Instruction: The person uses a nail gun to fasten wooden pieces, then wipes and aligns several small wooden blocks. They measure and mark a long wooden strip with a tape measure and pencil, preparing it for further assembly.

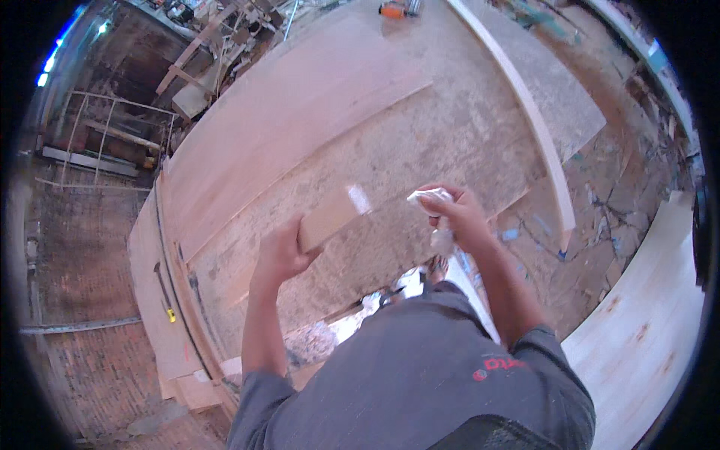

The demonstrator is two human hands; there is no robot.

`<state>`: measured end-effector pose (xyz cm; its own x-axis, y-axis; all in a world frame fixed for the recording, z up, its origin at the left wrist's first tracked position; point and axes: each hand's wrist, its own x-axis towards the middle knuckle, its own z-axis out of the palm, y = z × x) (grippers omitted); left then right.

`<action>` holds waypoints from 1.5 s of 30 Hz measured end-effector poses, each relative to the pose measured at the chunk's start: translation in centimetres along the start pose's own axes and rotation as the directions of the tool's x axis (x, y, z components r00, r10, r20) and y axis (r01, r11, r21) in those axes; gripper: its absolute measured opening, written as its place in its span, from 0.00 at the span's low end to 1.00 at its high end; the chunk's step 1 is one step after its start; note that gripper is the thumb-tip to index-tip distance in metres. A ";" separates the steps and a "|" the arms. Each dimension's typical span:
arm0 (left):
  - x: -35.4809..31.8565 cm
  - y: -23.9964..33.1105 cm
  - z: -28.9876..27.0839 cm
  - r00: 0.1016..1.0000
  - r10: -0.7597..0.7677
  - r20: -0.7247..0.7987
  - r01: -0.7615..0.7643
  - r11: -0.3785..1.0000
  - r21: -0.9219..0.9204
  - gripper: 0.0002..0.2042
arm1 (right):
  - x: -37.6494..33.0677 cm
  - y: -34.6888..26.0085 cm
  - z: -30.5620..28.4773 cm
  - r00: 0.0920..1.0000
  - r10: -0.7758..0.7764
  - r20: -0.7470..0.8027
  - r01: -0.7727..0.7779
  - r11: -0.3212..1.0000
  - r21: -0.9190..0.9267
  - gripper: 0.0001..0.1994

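Note:
My left hand (281, 251) is closed round the near end of a short, light brown wooden block (328, 219). The block's far end carries a whitish patch, and it tilts up to the right over the large worktop (375, 161). To the right, apart from the block, my right hand (459, 214) is closed on a crumpled white piece (431, 195), perhaps cloth or thin plastic. A pale, translucent part (442, 238) hangs below that hand. Whether it belongs to the white piece I cannot tell.
A thin reddish board (300, 112) lies on the worktop's left side. A long wooden strip (529, 105) crosses its right side. An orange tool (397, 10) sits at the far edge. At left lies a hammer-like tool (161, 279) near a yellow object (171, 316). Scraps litter the floor (607, 217).

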<state>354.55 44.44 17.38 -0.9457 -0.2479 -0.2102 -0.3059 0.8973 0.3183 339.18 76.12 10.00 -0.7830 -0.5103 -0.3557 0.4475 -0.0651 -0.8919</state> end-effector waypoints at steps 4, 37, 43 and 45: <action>-2.4 -1.5 1.1 0.990 -0.118 0.075 0.108 0.987 0.118 0.31 | 6.0 8.1 1.0 0.969 0.182 -0.165 -0.151 0.971 0.183 0.21; 2.4 10.5 10.8 0.523 0.819 0.237 -0.839 0.446 0.312 0.18 | -6.5 8.5 -0.4 0.901 0.212 0.378 -0.050 0.918 -0.394 0.35; 3.0 12.2 11.4 0.681 0.728 -0.082 -0.694 0.677 0.246 0.30 | -7.7 12.5 -7.5 0.999 -0.020 -0.026 0.007 0.897 -0.442 0.39; 3.0 11.9 11.6 0.773 0.619 -0.136 -0.613 0.785 0.088 0.34 | -5.4 12.8 -11.0 0.983 0.022 -0.181 -0.114 0.850 -0.514 0.41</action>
<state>349.36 58.64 9.79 -0.9357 0.3144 0.1602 0.3495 0.8884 0.2976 344.38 87.47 -2.54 -0.8382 -0.3477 -0.4202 0.2475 0.4439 -0.8612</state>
